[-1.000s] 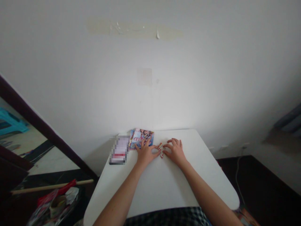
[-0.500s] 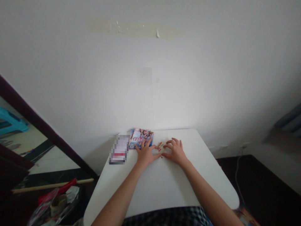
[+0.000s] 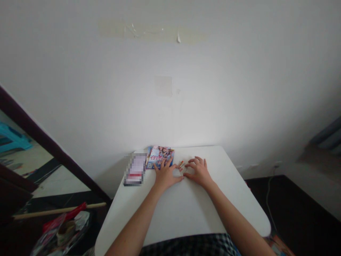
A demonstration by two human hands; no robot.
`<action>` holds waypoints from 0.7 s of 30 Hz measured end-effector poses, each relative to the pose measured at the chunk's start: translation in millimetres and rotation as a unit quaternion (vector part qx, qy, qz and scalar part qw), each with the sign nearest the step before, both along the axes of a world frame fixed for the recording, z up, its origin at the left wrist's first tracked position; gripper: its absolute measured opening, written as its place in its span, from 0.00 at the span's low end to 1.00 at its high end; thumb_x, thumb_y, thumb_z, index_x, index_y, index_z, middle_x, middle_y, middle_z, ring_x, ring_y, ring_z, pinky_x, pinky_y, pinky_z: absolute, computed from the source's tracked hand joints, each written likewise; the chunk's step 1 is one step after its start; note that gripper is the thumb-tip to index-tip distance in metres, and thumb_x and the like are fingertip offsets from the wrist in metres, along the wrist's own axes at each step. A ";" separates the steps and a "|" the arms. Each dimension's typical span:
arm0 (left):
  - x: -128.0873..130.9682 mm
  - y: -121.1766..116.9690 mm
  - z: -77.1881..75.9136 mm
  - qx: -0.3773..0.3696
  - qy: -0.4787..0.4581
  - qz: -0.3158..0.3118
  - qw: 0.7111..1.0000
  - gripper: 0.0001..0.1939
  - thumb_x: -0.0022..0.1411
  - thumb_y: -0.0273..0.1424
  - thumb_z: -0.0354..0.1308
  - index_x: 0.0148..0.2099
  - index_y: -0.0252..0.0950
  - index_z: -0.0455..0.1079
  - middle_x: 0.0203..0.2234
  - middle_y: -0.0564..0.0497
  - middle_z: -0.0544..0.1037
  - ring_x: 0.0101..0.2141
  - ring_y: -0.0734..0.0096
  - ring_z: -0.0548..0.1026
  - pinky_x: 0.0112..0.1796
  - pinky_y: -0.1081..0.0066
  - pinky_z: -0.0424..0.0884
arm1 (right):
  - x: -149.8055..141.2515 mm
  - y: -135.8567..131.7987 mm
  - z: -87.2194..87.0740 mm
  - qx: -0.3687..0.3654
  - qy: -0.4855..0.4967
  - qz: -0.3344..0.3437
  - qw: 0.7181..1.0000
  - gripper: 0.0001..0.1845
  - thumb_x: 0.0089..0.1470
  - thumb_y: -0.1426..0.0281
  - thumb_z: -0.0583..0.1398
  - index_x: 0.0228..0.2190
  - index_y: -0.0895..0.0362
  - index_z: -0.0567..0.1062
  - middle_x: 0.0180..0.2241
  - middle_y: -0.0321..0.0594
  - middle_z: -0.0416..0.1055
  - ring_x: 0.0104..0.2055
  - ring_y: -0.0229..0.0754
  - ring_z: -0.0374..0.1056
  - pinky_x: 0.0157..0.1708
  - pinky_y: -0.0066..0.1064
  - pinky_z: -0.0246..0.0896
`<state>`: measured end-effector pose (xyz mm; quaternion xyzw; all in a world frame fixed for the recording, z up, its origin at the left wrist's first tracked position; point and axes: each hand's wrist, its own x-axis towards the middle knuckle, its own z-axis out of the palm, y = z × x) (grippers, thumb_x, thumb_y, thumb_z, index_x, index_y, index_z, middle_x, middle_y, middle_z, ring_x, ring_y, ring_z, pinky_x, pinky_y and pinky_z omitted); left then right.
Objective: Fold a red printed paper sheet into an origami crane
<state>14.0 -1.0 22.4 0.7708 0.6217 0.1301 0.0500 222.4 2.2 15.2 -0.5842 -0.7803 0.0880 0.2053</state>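
Observation:
Over the white table [image 3: 186, 213], both my hands meet at a small, thin, whitish piece with orange-red marks [image 3: 182, 168], too small to name surely. My left hand [image 3: 165, 174] has its thumb and forefinger at the left and near edges of this piece. Its other fingers spread over the lower edge of a colourful printed booklet or packet [image 3: 160, 153]. From the right, the thumb and forefinger of my right hand [image 3: 198, 172] pinch the piece's edge, with the remaining fingers curved and raised. Fingertips partly cover the piece.
A pixelated phone-like object [image 3: 135, 170] lies at the table's left, beside the booklet. Behind the table rises a white wall [image 3: 170, 117]. On the floor at left are a wooden stick [image 3: 61, 209] and a clear bag [image 3: 53, 234]; a cable [image 3: 269, 199] hangs at right.
Hardly anything differs. The small piece and the fingertips around it have shifted very slightly; both hands keep the same place.

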 end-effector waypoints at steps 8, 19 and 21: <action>-8.7 4.5 0.9 -0.014 -0.038 -0.005 0.999 0.21 0.52 0.56 0.62 0.48 0.63 0.76 0.69 0.61 0.58 0.68 0.37 0.49 0.58 0.22 0.36 | 0.4 -0.9 0.7 -0.019 0.003 0.003 1.000 0.27 0.48 0.52 0.68 0.50 0.42 0.76 0.57 0.42 0.66 0.67 0.59 0.48 0.63 0.70 0.31; -1.5 1.0 6.2 0.003 -0.058 0.019 0.998 0.15 0.56 0.49 0.63 0.46 0.58 0.79 0.67 0.56 0.62 0.67 0.39 0.50 0.59 0.24 0.34 | 1.6 -3.1 2.7 -0.024 0.022 0.026 0.999 0.36 0.40 0.49 0.71 0.51 0.46 0.74 0.58 0.44 0.64 0.65 0.56 0.51 0.64 0.69 0.30; 0.3 1.3 4.6 0.025 -0.060 0.022 0.998 0.14 0.57 0.50 0.62 0.44 0.58 0.79 0.66 0.57 0.64 0.68 0.40 0.50 0.60 0.25 0.33 | 3.7 -2.0 3.0 -0.026 0.032 0.029 0.999 0.32 0.43 0.49 0.70 0.50 0.45 0.75 0.57 0.43 0.65 0.65 0.55 0.53 0.65 0.68 0.31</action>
